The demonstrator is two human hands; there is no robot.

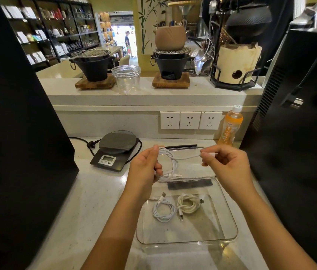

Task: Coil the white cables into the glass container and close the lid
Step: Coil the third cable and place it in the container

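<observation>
A: What do the hands hold?
B: The left hand is closed around a looped white cable; the right hand, at its 3 o'clock, pinches the cable's free end.
A: And the container?
B: The glass container sits on the tabletop at 6 o'clock, holding two coiled cables side by side.

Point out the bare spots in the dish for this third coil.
The glass dish is bare along its near half, below both coils, and on its right side beyond the cream coil. The far left is crowded: the white coil lies beside the cream one there. The left hand holds the third coil; the right hand pinches its end.
</observation>
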